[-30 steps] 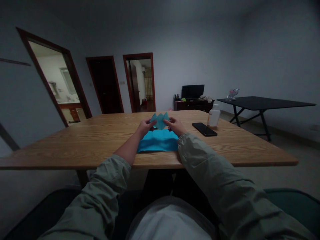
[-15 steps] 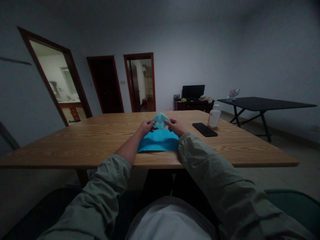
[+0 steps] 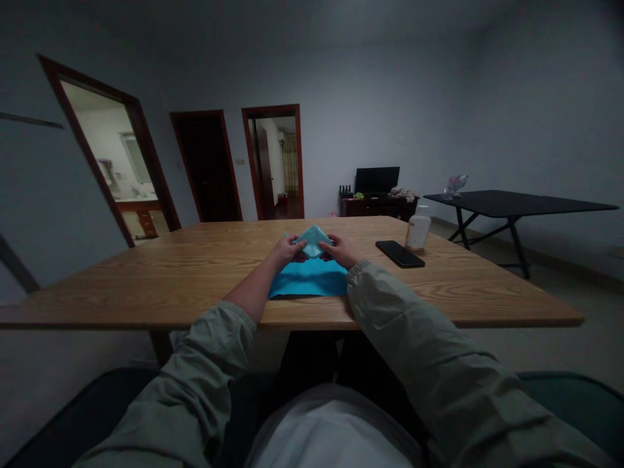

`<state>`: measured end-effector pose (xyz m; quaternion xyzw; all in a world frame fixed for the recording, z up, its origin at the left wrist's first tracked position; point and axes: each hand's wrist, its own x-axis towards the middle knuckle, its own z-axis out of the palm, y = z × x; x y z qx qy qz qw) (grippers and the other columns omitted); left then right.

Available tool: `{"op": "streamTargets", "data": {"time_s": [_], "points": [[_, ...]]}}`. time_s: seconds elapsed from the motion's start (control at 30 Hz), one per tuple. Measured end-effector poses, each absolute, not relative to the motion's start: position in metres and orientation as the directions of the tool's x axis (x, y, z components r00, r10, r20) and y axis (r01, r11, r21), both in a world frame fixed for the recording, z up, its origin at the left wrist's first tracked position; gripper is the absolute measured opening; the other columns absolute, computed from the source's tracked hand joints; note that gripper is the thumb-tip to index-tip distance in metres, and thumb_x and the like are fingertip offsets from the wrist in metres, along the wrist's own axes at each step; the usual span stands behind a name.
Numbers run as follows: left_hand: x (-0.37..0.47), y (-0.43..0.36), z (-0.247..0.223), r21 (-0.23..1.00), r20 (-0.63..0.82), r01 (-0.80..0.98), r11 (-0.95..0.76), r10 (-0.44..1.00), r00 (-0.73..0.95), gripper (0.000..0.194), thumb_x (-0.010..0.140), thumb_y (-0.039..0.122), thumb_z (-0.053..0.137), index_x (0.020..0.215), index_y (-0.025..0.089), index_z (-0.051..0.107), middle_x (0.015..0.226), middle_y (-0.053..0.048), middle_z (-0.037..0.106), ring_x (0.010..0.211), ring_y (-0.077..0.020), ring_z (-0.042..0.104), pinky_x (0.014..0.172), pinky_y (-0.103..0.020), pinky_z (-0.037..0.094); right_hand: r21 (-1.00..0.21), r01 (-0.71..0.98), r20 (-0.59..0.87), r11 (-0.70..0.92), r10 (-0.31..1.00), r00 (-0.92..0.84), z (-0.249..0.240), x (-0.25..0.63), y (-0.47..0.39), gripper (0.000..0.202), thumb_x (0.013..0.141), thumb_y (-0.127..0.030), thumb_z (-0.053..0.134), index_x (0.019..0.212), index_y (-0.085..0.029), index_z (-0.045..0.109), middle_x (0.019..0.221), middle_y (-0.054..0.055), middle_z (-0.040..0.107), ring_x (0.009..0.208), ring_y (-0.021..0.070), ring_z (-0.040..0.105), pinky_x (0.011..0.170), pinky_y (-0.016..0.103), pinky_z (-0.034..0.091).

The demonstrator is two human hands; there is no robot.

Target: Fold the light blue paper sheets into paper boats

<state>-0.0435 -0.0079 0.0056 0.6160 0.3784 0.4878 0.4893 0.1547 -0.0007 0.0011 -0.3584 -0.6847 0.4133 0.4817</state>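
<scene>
A light blue folded paper (image 3: 313, 242), diamond-like in outline with a peak at the top, is held up between my two hands. My left hand (image 3: 288, 251) pinches its left side, thumb on the near face. On the right side, my right hand (image 3: 339, 250) grips it the same way, with the fingers partly hidden behind. Below the hands a brighter blue sheet of paper (image 3: 308, 281) lies flat near the table's front edge. My forearms cover parts of its sides.
The wooden table (image 3: 170, 286) spreads out under my arms. To the right lie a black phone (image 3: 400, 253) and, just behind it, a white bottle (image 3: 418, 231) standing upright. A black folding table (image 3: 511, 203) stands farther off at the right.
The folded paper has come down slightly, and its near face now looks flatter and more diamond-shaped. Both hands have sunk a little with it and still hold its sides.
</scene>
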Motion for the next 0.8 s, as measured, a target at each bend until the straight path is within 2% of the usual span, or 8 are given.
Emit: {"op": "streamTargets", "data": {"time_s": [0.1,0.3,0.5,0.57,0.67,0.73,0.8], "points": [[-0.0431,-0.0083,0.0059,0.973,0.218,0.017,-0.228,0.946,0.242,0.043,0.073,0.049,0.074,0.091,0.014,0.056,0.064,-0.004,0.067,0.054,-0.0150,0.065,0.053,-0.024,0.052,-0.912,0.112,0.353,0.394,0.894,-0.275,0.0037,0.1539,-0.0040,0.023,0.087,-0.037,0.063,0.093,-0.015,0.058,0.060,-0.001,0.062,0.049,0.0115,0.062,0.045,0.020,0.051],[-0.0441,-0.0058,0.0052,0.975,0.205,0.030,-0.221,0.940,0.274,0.045,0.075,0.057,0.068,0.084,0.013,0.058,0.064,-0.006,0.066,0.053,-0.0144,0.064,0.052,-0.024,0.051,-0.909,0.148,0.342,0.389,0.901,-0.267,0.0058,0.1539,-0.0060,0.034,0.090,-0.048,0.055,0.083,-0.015,0.058,0.053,-0.002,0.058,0.043,0.0089,0.056,0.040,0.017,0.046],[-0.0444,-0.0080,0.0045,0.969,0.219,0.052,-0.243,0.933,0.287,0.046,0.077,0.058,0.065,0.085,0.013,0.057,0.065,-0.005,0.065,0.052,-0.0139,0.063,0.052,-0.025,0.052,-0.921,0.153,0.319,0.359,0.918,-0.235,0.0065,0.1543,-0.0082,0.037,0.091,-0.049,0.053,0.082,-0.014,0.060,0.057,0.000,0.059,0.044,0.0099,0.057,0.040,0.019,0.048],[-0.0435,-0.0095,0.0046,0.968,0.221,0.058,-0.245,0.935,0.277,0.046,0.078,0.055,0.066,0.094,0.013,0.057,0.065,-0.004,0.066,0.052,-0.0142,0.064,0.052,-0.025,0.052,-0.913,0.147,0.336,0.379,0.908,-0.251,0.0065,0.1540,-0.0088,0.034,0.090,-0.046,0.056,0.080,-0.014,0.060,0.057,-0.001,0.058,0.043,0.0095,0.056,0.039,0.019,0.048],[-0.0421,-0.0118,0.0057,0.964,0.244,0.049,-0.263,0.940,0.239,0.055,0.079,0.048,0.068,0.119,0.017,0.049,0.064,0.000,0.065,0.050,-0.0146,0.064,0.051,-0.025,0.052,-0.899,0.153,0.368,0.410,0.897,-0.245,0.0064,0.1530,-0.0091,0.028,0.088,-0.040,0.061,0.080,-0.013,0.061,0.056,-0.002,0.057,0.042,0.0091,0.055,0.039,0.018,0.046],[-0.0417,-0.0134,0.0070,0.956,0.273,0.042,-0.290,0.934,0.233,0.061,0.080,0.045,0.068,0.130,0.019,0.043,0.064,0.001,0.064,0.050,-0.0146,0.064,0.050,-0.024,0.051,-0.896,0.159,0.378,0.414,0.901,-0.215,0.0064,0.1524,-0.0093,0.025,0.087,-0.038,0.062,0.087,-0.013,0.062,0.056,-0.002,0.058,0.042,0.0090,0.055,0.038,0.018,0.045],[-0.0416,-0.0150,0.0085,0.951,0.289,0.038,-0.307,0.926,0.244,0.062,0.081,0.043,0.067,0.133,0.020,0.043,0.063,0.002,0.063,0.050,-0.0142,0.064,0.050,-0.023,0.051,-0.900,0.152,0.381,0.409,0.906,-0.185,0.0066,0.1522,-0.0097,0.027,0.087,-0.036,0.062,0.102,-0.013,0.062,0.057,-0.003,0.059,0.042,0.0087,0.055,0.039,0.018,0.045]]}}
